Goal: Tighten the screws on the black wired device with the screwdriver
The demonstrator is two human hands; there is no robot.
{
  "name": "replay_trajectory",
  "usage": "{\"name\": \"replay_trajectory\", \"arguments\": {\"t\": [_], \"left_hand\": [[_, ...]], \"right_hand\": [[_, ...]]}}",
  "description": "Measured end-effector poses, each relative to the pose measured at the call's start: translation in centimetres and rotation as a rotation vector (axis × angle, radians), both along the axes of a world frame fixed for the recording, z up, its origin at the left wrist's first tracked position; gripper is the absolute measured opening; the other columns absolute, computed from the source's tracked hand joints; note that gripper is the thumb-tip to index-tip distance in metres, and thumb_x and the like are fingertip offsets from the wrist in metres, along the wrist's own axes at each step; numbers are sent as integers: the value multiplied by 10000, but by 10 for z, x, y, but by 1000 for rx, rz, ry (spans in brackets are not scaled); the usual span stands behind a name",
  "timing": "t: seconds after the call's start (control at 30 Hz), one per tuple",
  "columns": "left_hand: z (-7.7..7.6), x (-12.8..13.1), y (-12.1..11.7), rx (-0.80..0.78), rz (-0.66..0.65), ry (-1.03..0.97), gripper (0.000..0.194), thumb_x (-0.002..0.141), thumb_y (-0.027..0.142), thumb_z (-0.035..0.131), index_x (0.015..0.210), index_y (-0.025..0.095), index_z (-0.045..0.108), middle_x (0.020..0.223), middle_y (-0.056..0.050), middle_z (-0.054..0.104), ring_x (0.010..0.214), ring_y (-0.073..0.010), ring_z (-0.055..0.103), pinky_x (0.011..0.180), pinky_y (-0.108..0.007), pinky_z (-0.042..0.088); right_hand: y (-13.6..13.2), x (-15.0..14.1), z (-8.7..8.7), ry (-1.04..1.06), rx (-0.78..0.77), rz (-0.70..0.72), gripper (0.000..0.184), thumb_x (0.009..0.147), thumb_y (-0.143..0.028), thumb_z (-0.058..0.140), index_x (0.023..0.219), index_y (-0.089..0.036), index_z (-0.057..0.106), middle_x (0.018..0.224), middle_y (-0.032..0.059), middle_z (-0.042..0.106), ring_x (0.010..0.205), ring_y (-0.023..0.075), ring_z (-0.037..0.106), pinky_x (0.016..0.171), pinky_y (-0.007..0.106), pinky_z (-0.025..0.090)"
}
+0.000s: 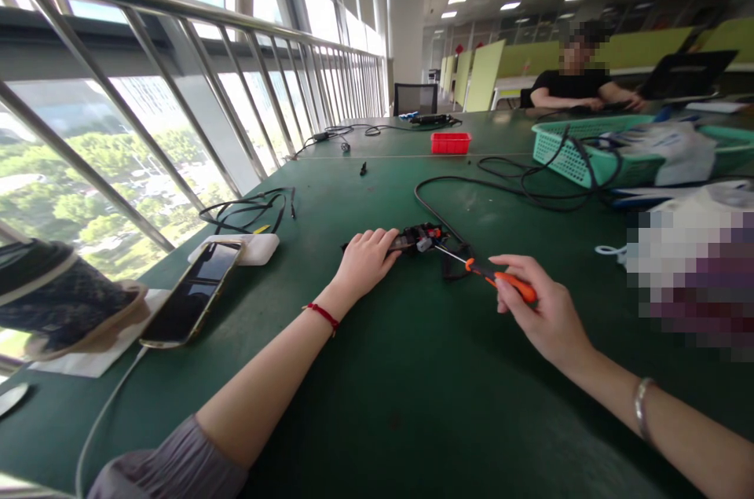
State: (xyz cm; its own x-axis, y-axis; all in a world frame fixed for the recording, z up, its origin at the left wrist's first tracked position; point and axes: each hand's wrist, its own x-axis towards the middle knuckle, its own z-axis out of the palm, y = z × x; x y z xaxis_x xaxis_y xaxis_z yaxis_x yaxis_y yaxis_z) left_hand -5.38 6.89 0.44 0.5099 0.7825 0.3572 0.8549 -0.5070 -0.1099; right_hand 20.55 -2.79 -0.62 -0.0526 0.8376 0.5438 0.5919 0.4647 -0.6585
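My left hand [370, 257] is closed over a dark device with exposed inner parts [425, 236], pressing it to the green table [377, 373]. Its exact kind does not show, and my palm hides its left part. In my right hand [539, 306] is an orange and black screwdriver [500, 279], gripped by the handle between thumb and fingers. The metal shaft slants up to the left, with its tip at the device's opened right end. A black cable [439, 210] runs close behind the device.
A phone [197, 295] leans on a white block [259, 249] at left, near a dark pouch-like object [64, 302]. Farther back are a small red box [451, 143] and a green basket [565, 149] with cables and bags. A person in black [571, 86] sits across the table. A metal railing [194, 12] borders the left.
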Motion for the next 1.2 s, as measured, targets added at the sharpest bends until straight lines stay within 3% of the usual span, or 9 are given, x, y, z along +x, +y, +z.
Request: {"name": "replay_trajectory", "arguments": {"t": [0.17, 0.3, 0.53, 0.83, 1.03, 1.2], "left_hand": [[3, 0, -2, -6, 15, 46, 356, 966, 362, 417, 1269, 178, 451, 1100, -74, 620, 967, -214, 592, 812, -321, 441], [1, 3, -6, 16, 64, 74, 393, 965, 353, 425, 1305, 156, 423, 1102, -90, 615, 973, -224, 588, 805, -331, 436], [-3, 1, -10, 51, 270, 65, 376, 952, 329, 449, 1286, 156, 439, 1063, -109, 624, 964, -240, 595, 750, -323, 445], [18, -54, -1, -22, 725, -59, 252, 930, 326, 440, 1070, 145, 546, 1033, -146, 612, 906, -303, 642, 648, -349, 488], [34, -83, -2, 97, 894, -116, 308, 909, 353, 423, 1094, 128, 522, 1050, -171, 589, 866, -340, 640, 661, -408, 483], [31, -100, -1, 136, 927, -126, 297, 894, 350, 446, 1110, 155, 503, 1067, -163, 567, 915, -339, 614, 670, -401, 480]], "right_hand": [[0, -1, -1, -225, 88, 158, 228, 873, -239, 511, 1082, -229, 601, 839, 24, 590, 678, 126, 607, 648, 264, 515], [0, -3, -4, -456, 129, 304, 250, 828, -201, 558, 1062, -222, 645, 859, 29, 587, 650, 113, 588, 603, 246, 500], [-1, -2, 0, -514, 164, 395, 239, 803, -181, 585, 1028, -218, 658, 843, 30, 635, 723, 136, 610, 656, 269, 503], [-2, -2, 1, -574, 85, 419, 242, 816, -209, 589, 1053, -214, 640, 890, 39, 645, 776, 162, 598, 705, 327, 507], [-2, -2, 1, -580, 62, 421, 240, 826, -206, 579, 1059, -226, 632, 902, 38, 637, 779, 165, 595, 713, 337, 506], [-1, -2, 0, -597, 28, 418, 255, 831, -205, 577, 1080, -224, 629, 925, 43, 630, 804, 171, 587, 733, 347, 498]]}}
